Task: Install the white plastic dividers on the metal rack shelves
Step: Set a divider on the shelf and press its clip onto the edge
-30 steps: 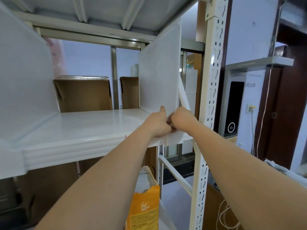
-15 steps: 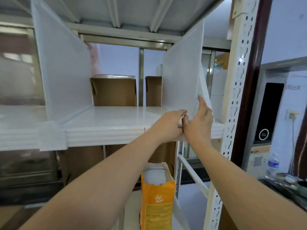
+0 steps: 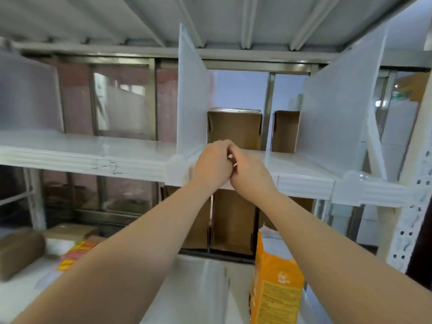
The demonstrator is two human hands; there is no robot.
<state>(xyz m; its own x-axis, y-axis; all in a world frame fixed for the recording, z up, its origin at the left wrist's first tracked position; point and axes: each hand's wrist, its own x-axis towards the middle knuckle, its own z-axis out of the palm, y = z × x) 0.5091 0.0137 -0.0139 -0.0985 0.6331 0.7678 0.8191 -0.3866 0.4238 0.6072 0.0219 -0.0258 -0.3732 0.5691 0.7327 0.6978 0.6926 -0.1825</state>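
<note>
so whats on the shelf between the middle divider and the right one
In the head view, both hands, left and right, meet at the shelf edge between the middle divider and the right divider; behind them it is bare.

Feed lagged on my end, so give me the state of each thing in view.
Middle divider: upright, clipped on shelf edge.
Right divider: upright, clipped.
Left divider: upright, blurred.
Left hand: fingers curled, touching right hand.
Right hand: fingers curled at shelf edge.
Orange bag: upright, top open.
</note>
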